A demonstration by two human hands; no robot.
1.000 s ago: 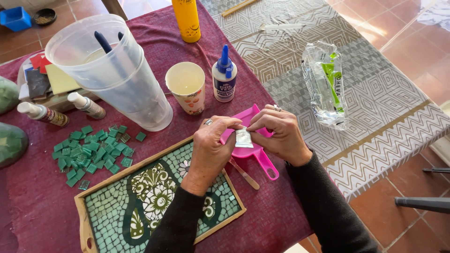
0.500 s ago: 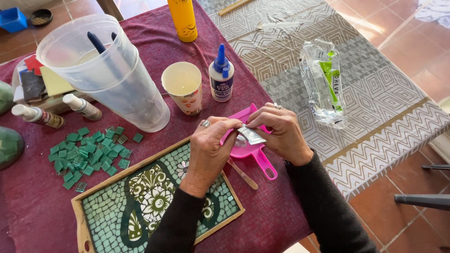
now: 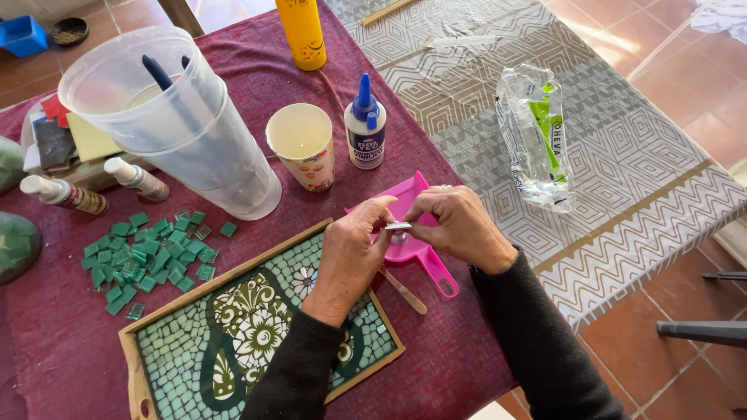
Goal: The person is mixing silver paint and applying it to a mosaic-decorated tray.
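One maroon tablecloth (image 3: 436, 365) over terracotta floor (image 3: 669, 373)

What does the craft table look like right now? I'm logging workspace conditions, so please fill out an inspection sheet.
Surface: maroon cloth on the near side, patterned grey cloth beyond it.
Job's things: small tile piece pinched between both hands over a pink dustpan; mosaic tray under the left forearm; wooden stick beside it.
Clutter: loose green tiles, plastic bucket, paper cup, glue bottle, yellow bottle, plastic packet.
Grippers: left hand and right hand, fingers closed on the tile piece.
Cables: nothing seen.
Surroundings: terracotta floor tiles.
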